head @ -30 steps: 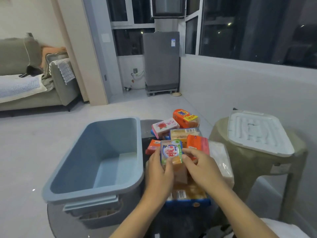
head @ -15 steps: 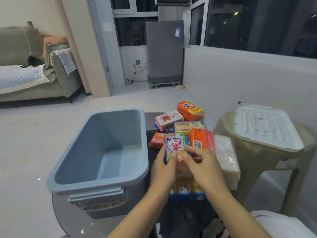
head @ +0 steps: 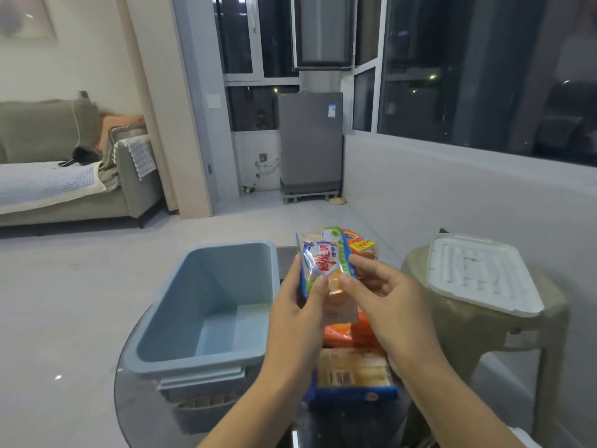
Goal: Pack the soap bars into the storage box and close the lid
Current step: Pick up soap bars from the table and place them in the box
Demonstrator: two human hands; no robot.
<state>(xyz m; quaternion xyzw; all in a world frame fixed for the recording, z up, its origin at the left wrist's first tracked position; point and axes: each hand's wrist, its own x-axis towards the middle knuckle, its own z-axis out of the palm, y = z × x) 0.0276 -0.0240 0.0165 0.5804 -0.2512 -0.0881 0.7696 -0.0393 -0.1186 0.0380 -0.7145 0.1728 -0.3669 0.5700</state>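
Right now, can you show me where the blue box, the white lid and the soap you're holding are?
blue box (head: 206, 362), head view, near rim.
white lid (head: 478, 273), head view, ribbed top.
soap (head: 323, 260), head view, printed wrapper front.

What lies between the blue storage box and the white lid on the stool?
Head view: both hands, left and right, gripping a soap bar above piled soap packs.

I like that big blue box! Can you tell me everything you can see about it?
The blue storage box looks like smooth, pale blue-grey plastic, rectangular with rounded corners and a thick rim. A ridged handle sticks out on its near end. It stands upright on the round glass table, left of the soap packs, open and with nothing inside. Its white lid lies apart on a stool. Neither hand touches it.
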